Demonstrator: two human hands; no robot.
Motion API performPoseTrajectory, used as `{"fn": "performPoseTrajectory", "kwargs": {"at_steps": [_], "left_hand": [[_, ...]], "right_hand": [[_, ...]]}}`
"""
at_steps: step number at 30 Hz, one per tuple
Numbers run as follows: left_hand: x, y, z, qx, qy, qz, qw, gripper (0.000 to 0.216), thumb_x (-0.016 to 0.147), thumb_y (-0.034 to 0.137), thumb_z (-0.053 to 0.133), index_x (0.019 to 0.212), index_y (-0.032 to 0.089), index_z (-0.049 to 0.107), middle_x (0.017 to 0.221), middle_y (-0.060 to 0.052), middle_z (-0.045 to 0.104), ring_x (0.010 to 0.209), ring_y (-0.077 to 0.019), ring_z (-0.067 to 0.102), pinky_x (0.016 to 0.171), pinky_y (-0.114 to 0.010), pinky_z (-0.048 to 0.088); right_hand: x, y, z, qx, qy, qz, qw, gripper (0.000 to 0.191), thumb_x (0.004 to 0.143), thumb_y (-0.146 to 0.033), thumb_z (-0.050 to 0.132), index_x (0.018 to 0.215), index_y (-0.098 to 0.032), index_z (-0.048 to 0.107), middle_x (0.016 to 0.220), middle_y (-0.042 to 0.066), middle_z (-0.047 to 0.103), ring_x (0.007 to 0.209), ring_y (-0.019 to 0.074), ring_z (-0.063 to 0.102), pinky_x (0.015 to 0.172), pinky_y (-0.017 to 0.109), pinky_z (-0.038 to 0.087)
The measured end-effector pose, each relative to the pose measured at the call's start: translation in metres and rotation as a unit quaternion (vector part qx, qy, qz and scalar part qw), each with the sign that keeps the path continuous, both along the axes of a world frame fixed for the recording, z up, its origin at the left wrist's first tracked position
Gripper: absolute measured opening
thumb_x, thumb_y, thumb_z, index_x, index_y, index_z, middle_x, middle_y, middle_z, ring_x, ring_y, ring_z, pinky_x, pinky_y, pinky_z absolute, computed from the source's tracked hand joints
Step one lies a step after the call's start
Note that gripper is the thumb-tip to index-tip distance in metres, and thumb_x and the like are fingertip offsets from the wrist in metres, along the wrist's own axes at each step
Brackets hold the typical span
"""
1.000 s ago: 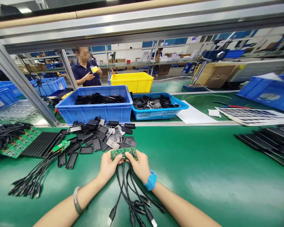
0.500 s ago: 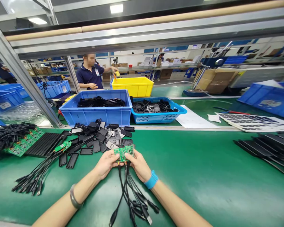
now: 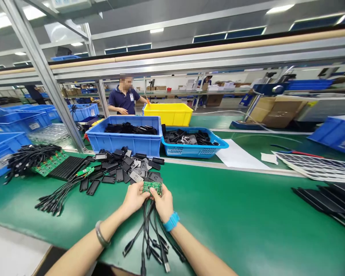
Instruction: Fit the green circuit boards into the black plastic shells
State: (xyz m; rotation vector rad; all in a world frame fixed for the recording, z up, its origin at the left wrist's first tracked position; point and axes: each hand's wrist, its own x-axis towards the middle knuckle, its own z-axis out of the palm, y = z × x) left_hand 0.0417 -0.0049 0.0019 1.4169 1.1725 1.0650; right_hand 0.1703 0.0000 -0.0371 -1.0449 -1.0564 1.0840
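Both my hands grip a small green circuit board panel (image 3: 152, 188) just above the green belt. My left hand (image 3: 135, 198) pinches its left edge and my right hand (image 3: 163, 203) pinches its right edge. Several black cables (image 3: 149, 234) hang from the board's near side and trail toward me, ending in plugs. Right behind the board lies a pile of black plastic shells (image 3: 123, 167). I wear a bracelet on the left wrist and a blue band on the right.
A blue crate (image 3: 126, 142) and a blue basket (image 3: 194, 147) of black parts stand behind the pile, a yellow bin (image 3: 166, 114) farther back. Loose cables (image 3: 57, 195), green boards (image 3: 50, 163) and a black tray lie left. Black strips (image 3: 330, 201) lie right. A person in dark blue stands across.
The view has tilted up and shifted, so more of the ceiling and the near table edge shows. My hands have stayed on the board, drawing closer together over it.
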Motion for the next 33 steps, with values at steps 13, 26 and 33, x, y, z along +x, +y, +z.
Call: {"fn": "performPoseTrajectory", "kwargs": {"at_steps": [13,26,33], "left_hand": [[0.019,-0.037,0.012,-0.045,-0.186,0.0,0.982,0.073,0.063,0.036,0.081,0.125,0.021,0.045,0.098,-0.007,0.065,0.08,-0.0176,0.065,0.068,-0.029,0.051],[-0.207,-0.013,0.103,-0.101,0.347,0.146,0.921,0.087,0.077,0.034,0.062,0.143,0.006,0.013,0.073,-0.006,0.067,0.06,-0.0204,0.064,0.055,-0.028,0.048],[-0.242,0.064,0.091,-0.025,0.612,0.168,0.773,0.07,0.073,0.026,0.068,0.135,0.009,0.039,0.121,-0.026,0.059,0.114,-0.0371,0.057,0.09,-0.044,0.045]], "right_hand": [[0.002,-0.012,0.025,-0.039,0.059,0.143,0.987,0.057,0.075,-0.061,0.065,0.111,-0.017,0.067,0.103,0.01,0.072,0.093,0.0264,0.067,0.078,0.036,0.056],[0.037,0.009,0.054,-0.169,-0.095,0.218,0.957,0.057,0.075,-0.071,0.053,0.09,-0.017,0.056,0.04,-0.009,0.045,0.031,0.0056,0.028,0.035,0.02,0.034],[0.058,0.018,0.031,-0.111,-0.314,0.242,0.912,0.065,0.073,-0.051,0.061,0.126,-0.016,0.047,0.064,-0.004,0.054,0.049,0.0133,0.05,0.045,0.025,0.043]]}}
